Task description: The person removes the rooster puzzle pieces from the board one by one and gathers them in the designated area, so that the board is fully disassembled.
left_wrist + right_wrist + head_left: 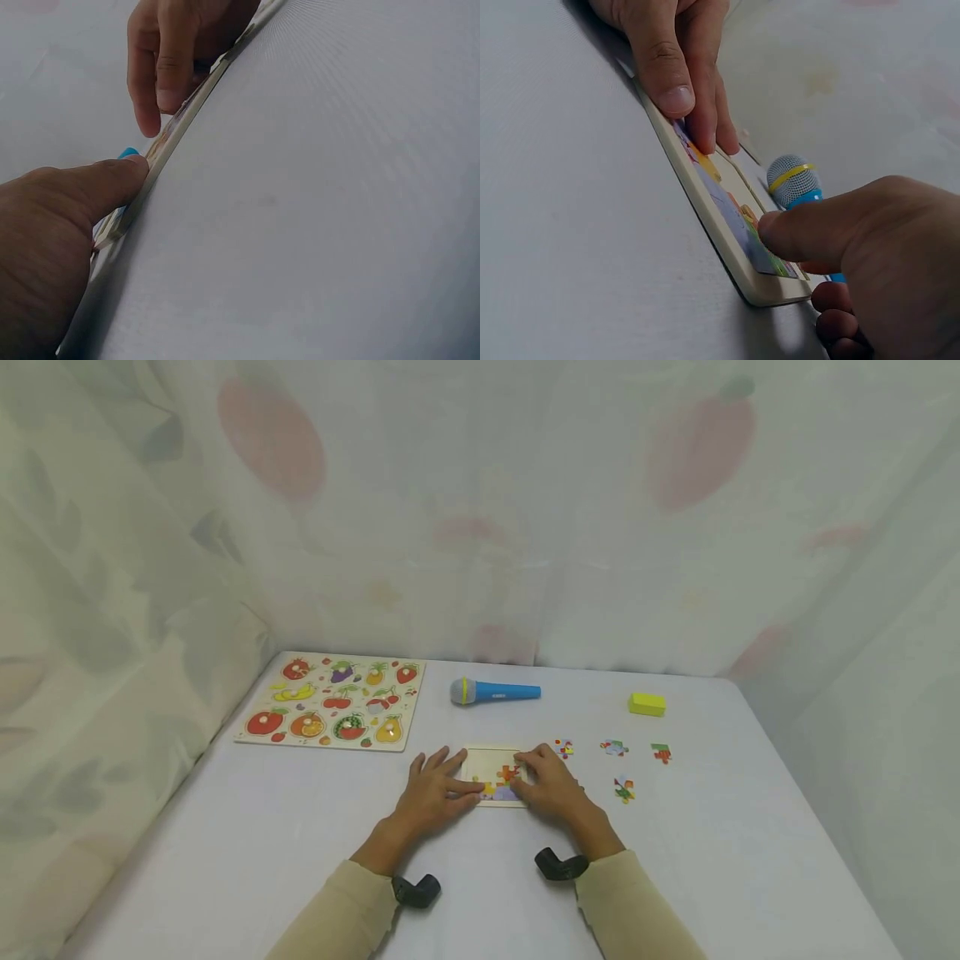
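A small pale wooden puzzle tray [487,748] lies on the table between both hands. Joined purple and yellow jigsaw pieces [504,792] fill its near side, and bare wood shows at the far left. My left hand [431,795] rests on the tray's left side with fingers spread and fairly straight, the thumb along the near rim. At the right side, my right hand [553,787] pinches a colourful puzzle piece [508,773] between thumb and index finger, low in the tray. Its thumb tip [769,229] overlaps the printed piece in the right wrist view.
Right of the tray lie several loose puzzle pieces [615,748]. Behind it is a blue toy microphone [506,692] with a grey head. A fruit peg board [360,685] lies at the back left, a yellow block [647,704] at the back right. Printed curtains [480,568] surround the white table.
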### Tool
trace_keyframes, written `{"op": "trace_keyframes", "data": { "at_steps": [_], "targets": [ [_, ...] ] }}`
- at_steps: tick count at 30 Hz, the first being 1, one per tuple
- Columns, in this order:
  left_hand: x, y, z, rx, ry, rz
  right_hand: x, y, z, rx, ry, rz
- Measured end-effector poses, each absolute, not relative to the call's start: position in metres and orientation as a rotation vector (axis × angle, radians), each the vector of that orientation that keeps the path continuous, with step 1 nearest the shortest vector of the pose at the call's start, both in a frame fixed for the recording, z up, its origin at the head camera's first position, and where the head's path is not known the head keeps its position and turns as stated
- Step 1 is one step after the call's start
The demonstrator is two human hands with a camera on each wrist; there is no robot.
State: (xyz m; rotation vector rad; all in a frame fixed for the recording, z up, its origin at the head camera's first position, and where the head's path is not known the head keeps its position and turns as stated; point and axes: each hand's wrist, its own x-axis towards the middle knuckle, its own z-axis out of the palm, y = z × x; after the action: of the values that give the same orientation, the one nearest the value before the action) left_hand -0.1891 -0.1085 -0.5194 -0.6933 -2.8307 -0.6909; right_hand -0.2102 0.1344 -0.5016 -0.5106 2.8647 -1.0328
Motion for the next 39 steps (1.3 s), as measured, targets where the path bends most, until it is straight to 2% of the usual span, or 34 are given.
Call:
{"op": "trace_keyframes", "data": {
  "at_steps": [8, 23, 39],
  "targets": [
    [-0.189, -0.108, -0.518, -0.696, -2.829, -0.7, -0.21, 0.133, -0.5, -0.569, 2.902, -0.955],
    [-0.189, -0.109, -0.517, -0.696, -2.841, -0.695, -0.209, 0.129, -0.499, -0.469, 2.869, -1.015],
    [-0.188, -0.108, -0.515, -0.695, -2.861, -0.687, -0.209, 0.135, -0.509, -0.642, 2.894, -1.274]
  ]
}}
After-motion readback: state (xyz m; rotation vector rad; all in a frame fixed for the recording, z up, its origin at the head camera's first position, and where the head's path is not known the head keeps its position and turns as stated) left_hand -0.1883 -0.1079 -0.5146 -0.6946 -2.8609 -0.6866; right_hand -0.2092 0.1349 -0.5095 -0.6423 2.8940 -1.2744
